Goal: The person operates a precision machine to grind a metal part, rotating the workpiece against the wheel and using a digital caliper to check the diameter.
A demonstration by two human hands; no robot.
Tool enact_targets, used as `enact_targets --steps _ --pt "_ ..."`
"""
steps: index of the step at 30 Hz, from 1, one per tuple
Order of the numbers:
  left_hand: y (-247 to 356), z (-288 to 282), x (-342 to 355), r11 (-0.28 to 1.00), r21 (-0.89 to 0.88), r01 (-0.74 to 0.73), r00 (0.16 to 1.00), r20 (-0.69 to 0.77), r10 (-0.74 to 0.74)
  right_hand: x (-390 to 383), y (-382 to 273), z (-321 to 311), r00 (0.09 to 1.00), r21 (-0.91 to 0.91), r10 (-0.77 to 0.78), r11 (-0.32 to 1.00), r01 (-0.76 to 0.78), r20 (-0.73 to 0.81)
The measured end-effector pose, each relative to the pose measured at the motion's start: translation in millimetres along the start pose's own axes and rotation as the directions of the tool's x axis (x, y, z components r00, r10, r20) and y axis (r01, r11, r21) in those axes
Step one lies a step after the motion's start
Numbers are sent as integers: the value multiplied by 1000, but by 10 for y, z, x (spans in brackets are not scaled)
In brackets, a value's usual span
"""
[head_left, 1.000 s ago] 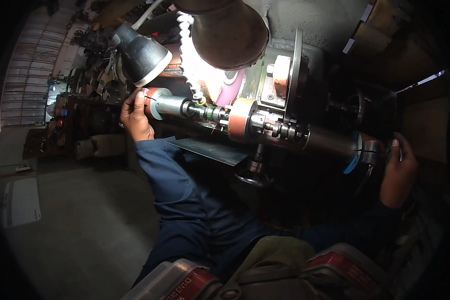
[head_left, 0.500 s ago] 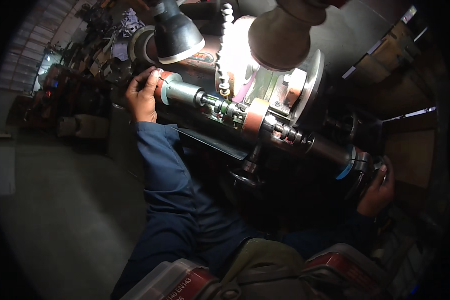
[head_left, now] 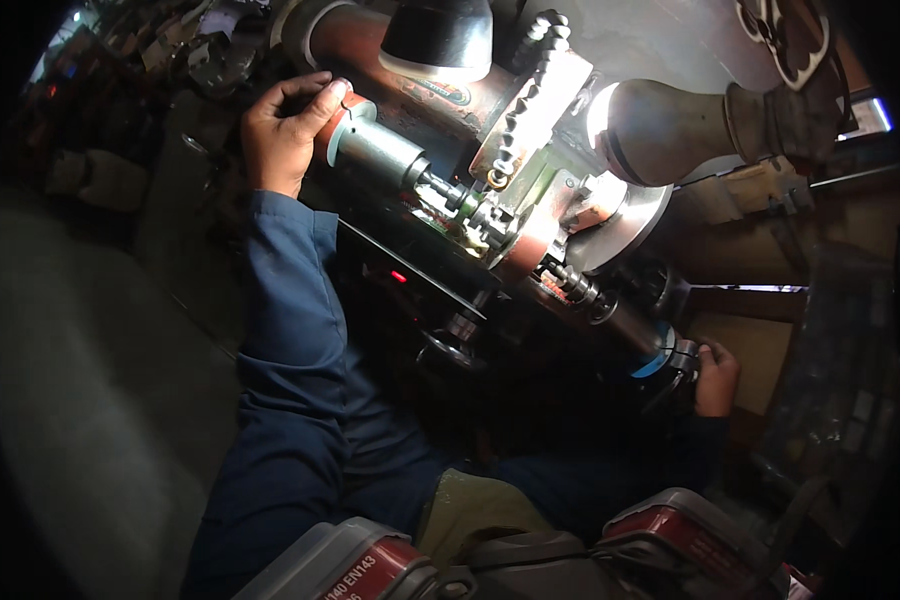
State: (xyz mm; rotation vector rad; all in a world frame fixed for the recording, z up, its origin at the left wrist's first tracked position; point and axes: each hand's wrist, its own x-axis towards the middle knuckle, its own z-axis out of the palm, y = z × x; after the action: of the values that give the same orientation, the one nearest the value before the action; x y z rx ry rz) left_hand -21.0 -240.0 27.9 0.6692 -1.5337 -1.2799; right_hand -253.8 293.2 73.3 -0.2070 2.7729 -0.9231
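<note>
My left hand (head_left: pixel 288 138) is closed around the edge of a red collar (head_left: pixel 359 106) at the left end of the machine, thumb on top. From the collar a silver cylinder (head_left: pixel 382 156) leads to a slim shaft (head_left: pixel 467 204) with several stepped sections. Around the middle of this line sits a wide orange-red block (head_left: pixel 532 243). Farther right are a dark cylinder (head_left: pixel 632 332) and a blue ring (head_left: pixel 652 367). My right hand (head_left: pixel 716 382) grips the metal end fitting (head_left: pixel 684 354) there; some of its fingers are hidden behind it.
A black lamp (head_left: pixel 437 38) and a segmented hose (head_left: pixel 515 120) hang over the shaft. Beyond them are a bell-shaped fixture (head_left: pixel 670 128) and a round metal disc (head_left: pixel 638 228). Below stands a handwheel (head_left: pixel 448 350). A filter cartridge (head_left: pixel 370 565) shows at the lower edge.
The whole view has shifted and tilted, so the machine appears steeper. My left hand keeps its hold on the red collar. My right hand is still at the right end fitting.
</note>
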Motion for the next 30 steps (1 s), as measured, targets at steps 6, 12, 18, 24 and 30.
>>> enact_targets --steps 6,12,18,24,30 --pt "14 -20 12 999 46 -9 1000 1 9 -10 82 35 996 -13 -21 1000 20 -83" --pt "0 -36 -11 1000 -1 -1 1000 -1 1 -323 32 202 916 -139 -209 976 170 -343" --pt "-8 -59 -11 999 34 -3 1000 19 3 -532 -4 423 756 -186 -347 938 294 -555" --pt "-6 -78 -13 997 74 6 999 42 -9 -595 97 604 619 -182 -403 903 390 -674" --pt "52 -67 -19 995 97 -33 999 25 30 -442 66 311 843 -125 -321 947 296 -431"
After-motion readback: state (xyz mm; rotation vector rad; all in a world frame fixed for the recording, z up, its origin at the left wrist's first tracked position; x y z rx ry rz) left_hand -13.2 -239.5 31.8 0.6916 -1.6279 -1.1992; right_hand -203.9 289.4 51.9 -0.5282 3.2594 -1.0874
